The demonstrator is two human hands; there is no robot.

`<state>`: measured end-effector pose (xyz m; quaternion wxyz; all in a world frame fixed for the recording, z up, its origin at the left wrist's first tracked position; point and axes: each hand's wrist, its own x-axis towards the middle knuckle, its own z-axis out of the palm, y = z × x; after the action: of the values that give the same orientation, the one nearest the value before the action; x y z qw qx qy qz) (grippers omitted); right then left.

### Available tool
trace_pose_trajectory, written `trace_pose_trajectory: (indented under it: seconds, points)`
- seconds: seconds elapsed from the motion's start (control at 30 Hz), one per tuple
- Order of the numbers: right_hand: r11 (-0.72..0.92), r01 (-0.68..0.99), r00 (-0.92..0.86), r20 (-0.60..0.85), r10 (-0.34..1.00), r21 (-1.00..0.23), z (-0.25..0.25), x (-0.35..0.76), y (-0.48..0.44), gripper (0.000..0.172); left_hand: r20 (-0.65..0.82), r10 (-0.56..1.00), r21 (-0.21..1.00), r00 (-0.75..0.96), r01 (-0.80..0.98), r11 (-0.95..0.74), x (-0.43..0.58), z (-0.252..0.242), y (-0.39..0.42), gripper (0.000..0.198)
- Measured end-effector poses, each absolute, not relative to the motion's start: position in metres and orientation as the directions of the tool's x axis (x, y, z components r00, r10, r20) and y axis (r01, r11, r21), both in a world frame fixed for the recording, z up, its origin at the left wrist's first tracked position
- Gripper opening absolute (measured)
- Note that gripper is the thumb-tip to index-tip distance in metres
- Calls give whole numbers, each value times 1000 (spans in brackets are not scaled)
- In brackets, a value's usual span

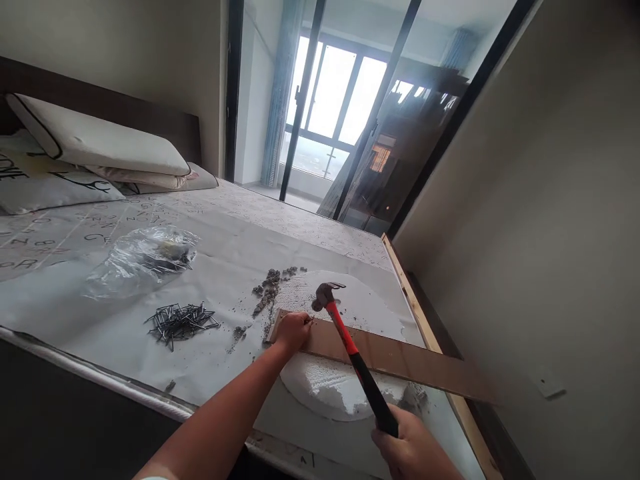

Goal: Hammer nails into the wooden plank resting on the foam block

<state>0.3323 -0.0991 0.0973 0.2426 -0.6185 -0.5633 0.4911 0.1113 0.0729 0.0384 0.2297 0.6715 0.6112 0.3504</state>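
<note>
My right hand [413, 443] grips the black lower handle of a claw hammer [345, 330] with a red neck. The hammer's dark head hangs just above and to the right of my left hand [291, 332]. My left hand rests on the near-left end of a long brown board [385, 353], its fingertips pinched around a small nail [313, 319]. The board lies across a round white foam-like slab [325, 390] and stretches right over a pale wooden strip [413, 303]. Left of the hands sits a loose pile of nails [181, 324].
A clear plastic bag [143, 263] with dark contents lies on the sheet-covered bed [235, 247]. Grey crumbs [267, 290] are scattered beside the slab. Pillows [105, 137] are stacked at the headboard. A wall [550, 267] rises close on the right; glass sliding doors [350, 120] stand beyond.
</note>
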Motion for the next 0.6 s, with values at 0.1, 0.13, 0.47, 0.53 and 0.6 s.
trace_pose_trajectory:
  seconds: [0.1,0.13,0.47,0.53,0.6]
  points:
    - [-240,451,-104,-317,943,-860,100,336,-100,15,214,976,709,30,683,-177,112,37,74,20]
    - [-247,441,-107,-324,940,-863,100,335,-99,16,225,974,693,37,697,-187,112,37,74,21]
    - [-262,320,-113,-311,944,-910,83,341,-98,20,252,965,718,68,656,-233,108,44,74,18]
    - [-237,322,-107,-284,953,-917,86,343,-98,18,246,969,793,16,572,-210,102,46,76,23]
    - [-227,376,-94,-281,955,-899,90,338,-96,16,240,968,866,-68,465,-182,95,49,77,30]
